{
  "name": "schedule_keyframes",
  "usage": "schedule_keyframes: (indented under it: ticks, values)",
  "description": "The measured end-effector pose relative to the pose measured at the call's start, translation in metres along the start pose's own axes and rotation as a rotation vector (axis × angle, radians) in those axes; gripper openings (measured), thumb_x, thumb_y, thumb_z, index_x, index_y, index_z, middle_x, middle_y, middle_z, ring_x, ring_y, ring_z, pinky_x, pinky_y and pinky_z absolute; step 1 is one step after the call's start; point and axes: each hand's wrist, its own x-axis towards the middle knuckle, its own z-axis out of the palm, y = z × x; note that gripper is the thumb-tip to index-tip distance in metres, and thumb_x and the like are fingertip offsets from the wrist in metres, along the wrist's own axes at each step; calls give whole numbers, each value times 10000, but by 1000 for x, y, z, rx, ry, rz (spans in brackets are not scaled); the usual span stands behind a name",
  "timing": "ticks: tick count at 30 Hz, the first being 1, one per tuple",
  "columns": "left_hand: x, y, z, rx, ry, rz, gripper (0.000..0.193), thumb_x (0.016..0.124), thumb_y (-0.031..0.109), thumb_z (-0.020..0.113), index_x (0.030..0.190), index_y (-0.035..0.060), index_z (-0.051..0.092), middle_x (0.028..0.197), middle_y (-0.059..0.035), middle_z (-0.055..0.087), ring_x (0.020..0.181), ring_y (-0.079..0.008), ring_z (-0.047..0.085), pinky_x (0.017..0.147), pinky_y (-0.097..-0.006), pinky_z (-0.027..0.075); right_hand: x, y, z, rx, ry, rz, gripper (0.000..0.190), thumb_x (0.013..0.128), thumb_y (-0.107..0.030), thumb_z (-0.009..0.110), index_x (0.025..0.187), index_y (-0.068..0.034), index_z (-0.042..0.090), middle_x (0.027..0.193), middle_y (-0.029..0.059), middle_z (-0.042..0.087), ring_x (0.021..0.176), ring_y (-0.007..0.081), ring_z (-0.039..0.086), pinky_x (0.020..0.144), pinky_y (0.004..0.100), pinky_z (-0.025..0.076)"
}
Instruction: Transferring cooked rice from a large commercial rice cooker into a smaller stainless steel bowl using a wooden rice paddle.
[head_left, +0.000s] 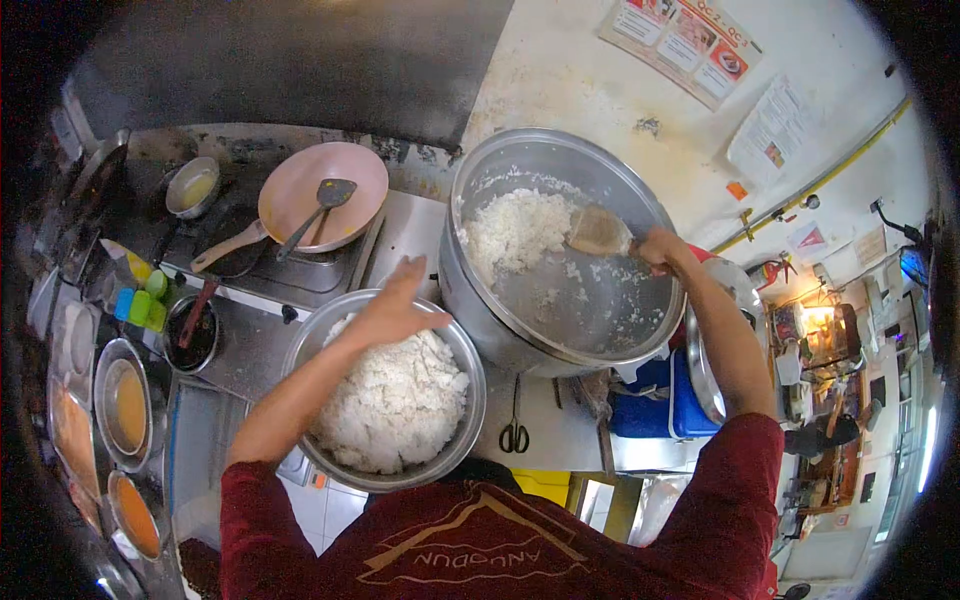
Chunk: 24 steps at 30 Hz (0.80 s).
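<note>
My right hand (657, 251) grips the handle of a broad wooden paddle (600, 231) inside a large metal pot (487, 300). The paddle's blade touches a mound of white cooked rice (517, 225) at the pot's left side, and loose grains stick to the bottom and wall. My left hand (401, 304) is held with its fingers apart over a metal bowl (474, 420) heaped with white rice (397, 401). It holds nothing; whether it touches the rice or the rim, I cannot tell. The bowl stands just left of the pot, near my body.
A pink frying pan (300, 180) holding a dark spatula (335, 193) rests on the stove. Black-handled scissors (514, 437) lie near the counter's front edge. A blue cooler (652, 405) stands right of the pot. Sauce containers (135, 517) line the left side. A person (832, 433) is far right.
</note>
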Motion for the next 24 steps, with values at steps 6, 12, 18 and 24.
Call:
schedule_keyframes:
  ticks: [6, 12, 18, 24]
  values:
    - [27, 29, 51, 54, 41, 135, 1359, 621, 521, 882, 1513, -137, 96, 1573, -354, 168, 1505, -443, 104, 1200, -569, 119, 72, 39, 18, -239, 12, -100, 400, 897, -337, 601, 802, 31, 725, 759, 241, 698, 658, 335, 709, 605, 450, 564]
    - [18, 33, 60, -20, 203, 63, 1418, 580, 479, 915, 1526, -113, 40, 1586, -335, 151, 1504, -446, 104, 1172, -629, 144, 21, -20, 2, -336, 420, -166, 298, 919, -276, 572, 885, -17, 716, 989, 242, 713, 931, 352, 714, 791, 483, 568]
    - [24, 36, 61, -56, 194, 52, 1431, 555, 442, 923, 1545, -73, 28, 1602, -297, 157, 1511, -417, 115, 1157, -646, 174, 59, -12, 22, -401, 523, -322, 483, 970, -478, 528, 982, -6, 633, 907, 236, 703, 842, 397, 701, 745, 521, 556]
    - [21, 35, 63, -54, 230, 60, 1448, 515, 457, 924, 1550, -65, 56, 1606, -284, 163, 1511, -404, 134, 1149, -661, 178, 66, -51, 20, -342, 492, -508, 475, 972, -484, 525, 928, -24, 631, 829, 230, 692, 794, 421, 687, 732, 522, 550]
